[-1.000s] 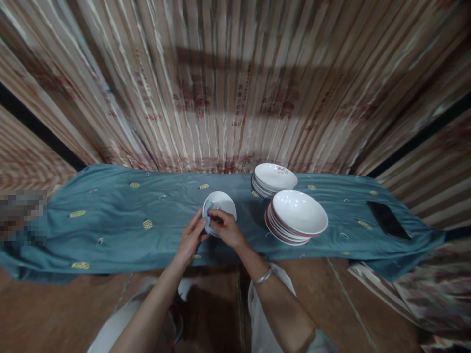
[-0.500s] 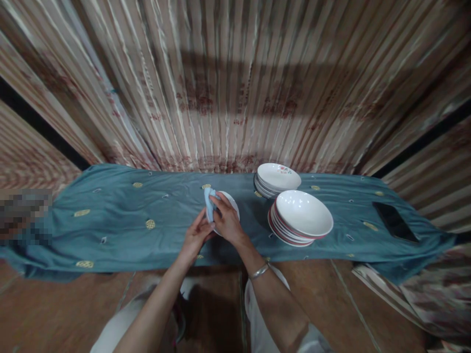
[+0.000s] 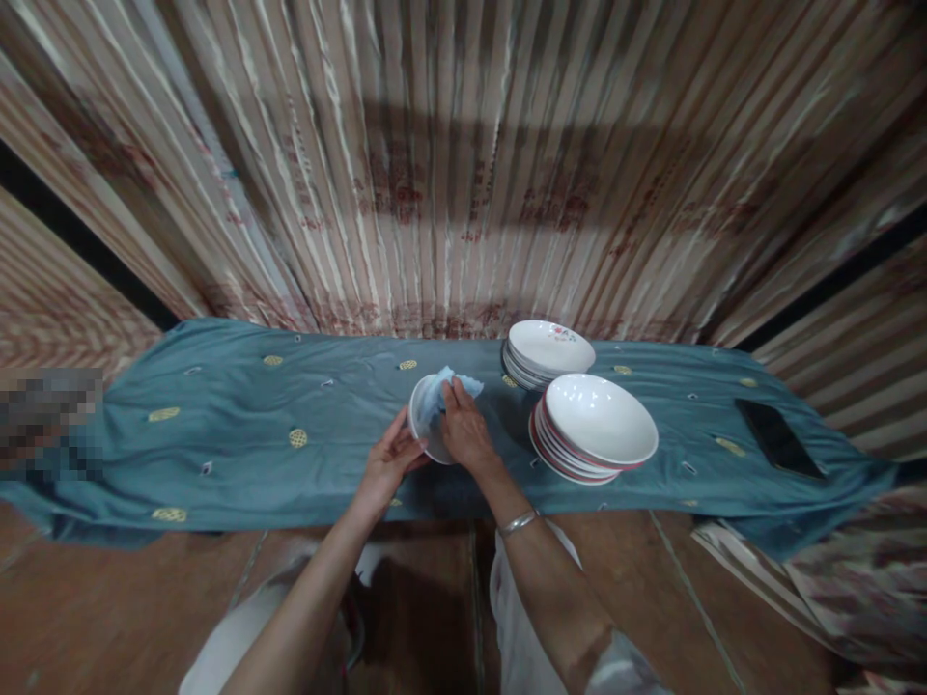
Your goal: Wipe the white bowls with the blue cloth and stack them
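One white bowl [image 3: 436,449] sits in the left hand [image 3: 391,456], which grips its rim around eight o'clock. The right hand [image 3: 467,432] pinches a blue cloth [image 3: 437,390]. Half a second ago that cloth stood bunched at the bowl's ten o'clock edge; now it spreads over twelve to one, so wiping has seemingly reached another stretch. From the bowl, red-edged bowls [image 3: 601,420] stand stacked at three o'clock, flowered dishes [image 3: 550,347] at two.

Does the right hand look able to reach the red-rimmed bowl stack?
Probably yes: only tablecloth shows between the right hand and the bowl stack, though that hand holds a blue cloth.
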Action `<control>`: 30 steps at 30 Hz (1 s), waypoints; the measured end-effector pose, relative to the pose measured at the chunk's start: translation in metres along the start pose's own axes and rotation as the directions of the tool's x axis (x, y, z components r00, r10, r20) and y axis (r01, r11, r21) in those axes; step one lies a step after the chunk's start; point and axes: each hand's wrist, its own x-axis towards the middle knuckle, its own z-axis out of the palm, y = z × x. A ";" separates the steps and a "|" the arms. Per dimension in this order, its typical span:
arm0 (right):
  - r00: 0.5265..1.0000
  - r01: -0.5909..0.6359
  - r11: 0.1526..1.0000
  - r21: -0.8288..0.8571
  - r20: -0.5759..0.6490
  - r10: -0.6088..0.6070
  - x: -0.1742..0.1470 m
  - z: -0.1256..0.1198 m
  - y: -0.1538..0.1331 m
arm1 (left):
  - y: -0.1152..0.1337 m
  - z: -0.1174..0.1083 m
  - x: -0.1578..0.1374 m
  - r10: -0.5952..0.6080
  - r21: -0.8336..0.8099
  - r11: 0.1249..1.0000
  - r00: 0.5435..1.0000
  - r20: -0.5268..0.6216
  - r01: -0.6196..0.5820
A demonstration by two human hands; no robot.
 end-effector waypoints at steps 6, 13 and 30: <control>0.998 -0.046 0.988 -0.145 0.043 0.053 -0.014 0.004 0.011 | -0.001 0.001 0.002 0.007 -0.012 1.000 1.000 0.000 -0.007; 0.987 -0.019 0.976 -0.216 0.154 0.053 -0.031 -0.008 0.001 | 0.000 0.004 0.001 0.013 0.006 1.000 1.000 -0.019 -0.013; 0.994 -0.075 0.756 0.650 0.107 0.007 -0.022 -0.004 -0.016 | -0.004 0.001 -0.001 0.037 -0.069 0.997 0.999 0.005 -0.037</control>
